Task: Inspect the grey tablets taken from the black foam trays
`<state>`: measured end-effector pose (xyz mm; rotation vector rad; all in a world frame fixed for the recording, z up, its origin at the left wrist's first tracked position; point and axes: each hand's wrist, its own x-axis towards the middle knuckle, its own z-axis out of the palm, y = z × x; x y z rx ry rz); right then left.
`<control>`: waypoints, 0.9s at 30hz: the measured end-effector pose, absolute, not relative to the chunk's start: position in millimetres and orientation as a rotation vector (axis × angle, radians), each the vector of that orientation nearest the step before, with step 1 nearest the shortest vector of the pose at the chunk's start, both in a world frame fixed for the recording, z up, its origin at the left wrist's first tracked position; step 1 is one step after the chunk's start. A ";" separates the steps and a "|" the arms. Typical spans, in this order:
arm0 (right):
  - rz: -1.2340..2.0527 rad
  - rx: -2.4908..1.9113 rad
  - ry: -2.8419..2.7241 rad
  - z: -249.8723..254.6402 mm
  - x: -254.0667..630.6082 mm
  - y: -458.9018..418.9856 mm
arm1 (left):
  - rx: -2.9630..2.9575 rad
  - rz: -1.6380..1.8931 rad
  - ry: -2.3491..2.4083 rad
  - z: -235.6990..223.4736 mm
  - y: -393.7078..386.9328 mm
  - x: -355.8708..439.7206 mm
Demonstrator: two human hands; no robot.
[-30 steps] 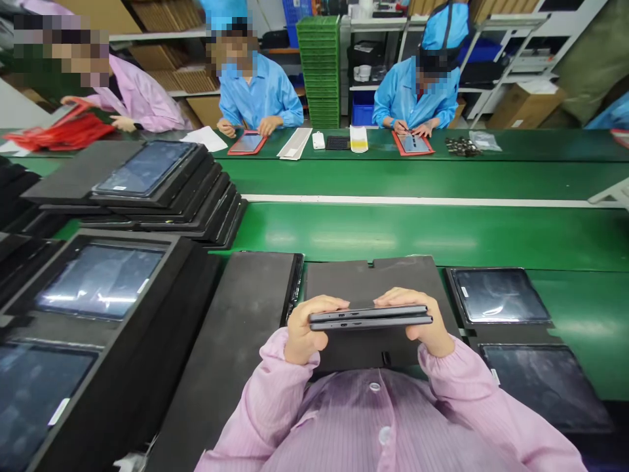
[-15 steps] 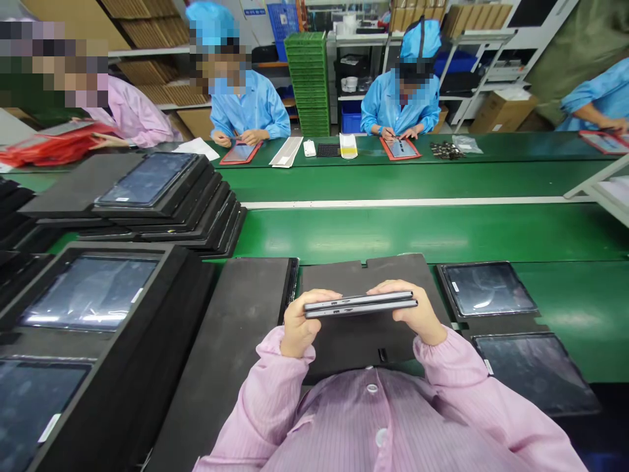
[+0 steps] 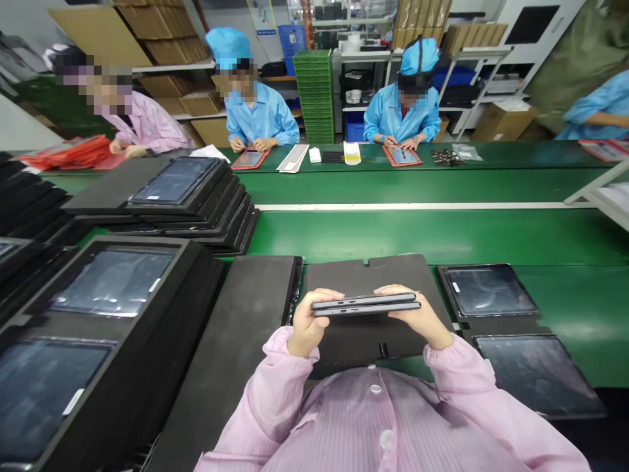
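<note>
Two thin grey tablets (image 3: 366,304), one on top of the other, are held edge-on in front of my chest. My left hand (image 3: 307,322) is closed round their left end, thumb below and fingers over the top. At the other end, my right hand (image 3: 419,316) grips the same pair. Below them lies a black foam sheet (image 3: 339,344) with a small slot near its front edge. To the right, a tablet with a dark screen (image 3: 491,290) and another dark tablet (image 3: 538,370) rest on black foam.
Left of me stand a long black foam block (image 3: 236,328), a deep foam tray (image 3: 147,367) holding tablets, and a foam stack (image 3: 230,219) with a tablet on top. Across the green bench (image 3: 393,229), several co-workers sit handling tablets. A white rack (image 3: 602,187) juts in at the right.
The view has shifted slightly, so the surroundings on the left appear further right. Both hands keep hold of the two tablets, almost unmoved. The co-worker in pink has moved their hands.
</note>
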<state>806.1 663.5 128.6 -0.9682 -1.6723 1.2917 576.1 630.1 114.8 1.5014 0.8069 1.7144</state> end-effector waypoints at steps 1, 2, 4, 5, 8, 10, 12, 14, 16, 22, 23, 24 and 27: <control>1.284 -0.966 -1.677 128.7 806.9 662.4 | 1.521 1.709 0.802 114.5 628.3 576.2; 1.278 -0.962 -1.683 128.6 807.6 661.6 | 1.539 1.703 0.800 114.3 626.8 576.2; 1.269 -0.956 -1.698 128.7 808.5 660.5 | 1.570 1.690 0.806 114.4 624.2 576.2; 1.268 -0.953 -1.706 129.0 808.8 660.0 | 1.581 1.683 0.807 114.7 623.1 576.3; 1.263 -0.936 -1.728 132.3 808.9 657.5 | 1.598 1.676 0.789 117.1 620.0 577.1; 1.260 -0.914 -1.739 134.8 809.4 655.3 | 1.599 1.682 0.769 118.6 618.0 577.8; 1.268 -0.905 -1.748 133.3 811.4 653.9 | 1.595 1.689 0.761 118.5 616.0 578.7; 1.295 -0.932 -1.770 123.1 815.2 654.7 | 1.561 1.678 0.769 115.2 613.7 580.0; 1.305 -0.983 -1.802 103.0 819.7 658.4 | 1.466 1.659 0.834 108.5 612.0 582.3; 0.976 -1.145 -1.995 61.8 819.6 666.1 | 1.030 1.736 1.250 88.2 639.1 591.4; 0.922 -1.188 -2.033 68.4 817.1 663.7 | 0.976 1.754 1.306 87.5 650.5 592.6; 0.879 -1.224 -2.065 78.5 814.0 660.3 | 0.930 1.753 1.356 87.2 663.1 594.2; 0.765 -1.314 -2.101 118.3 800.8 649.5 | 0.797 1.663 1.457 84.8 697.4 605.6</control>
